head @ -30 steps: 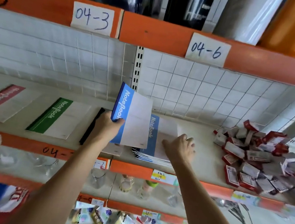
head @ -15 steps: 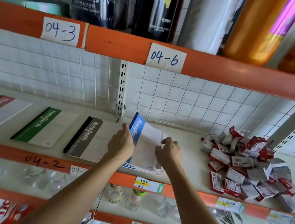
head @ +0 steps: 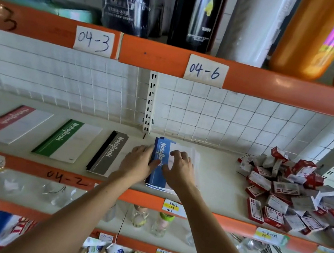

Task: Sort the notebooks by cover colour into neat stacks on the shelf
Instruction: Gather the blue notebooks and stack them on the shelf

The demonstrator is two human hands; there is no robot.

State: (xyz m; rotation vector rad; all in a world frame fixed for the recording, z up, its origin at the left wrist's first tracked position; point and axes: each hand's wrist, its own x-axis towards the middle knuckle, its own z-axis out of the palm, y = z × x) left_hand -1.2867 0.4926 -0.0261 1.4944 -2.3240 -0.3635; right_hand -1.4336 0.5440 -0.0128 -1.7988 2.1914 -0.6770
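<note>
Notebooks lie in four colour groups along the shelf [head: 219, 179], and by our reading the sorting is close to done. Both our hands rest on the blue stack [head: 158, 164]: our left hand [head: 137, 163] lies against its left edge with the fingers fairly straight and spread over the blue spine strip, and our right hand [head: 178, 170] presses flat on the white part of the cover, fingers loosely spread, neither hand curled round anything. The blue stack looks several books deep and its far edges sit a little uneven, so we judge that squaring it up is the step in hand. Just to the left of our left hand lies the black notebook [head: 108, 153], further left the green notebook [head: 68, 140], and beyond that the red notebook [head: 13, 123], each lying flat and apart from its neighbour. We cannot tell how many books each of these holds. Well to the right of our right hand is a heap of small red and white boxes [head: 291, 193]. No loose notebooks show anywhere on the shelf.
</note>
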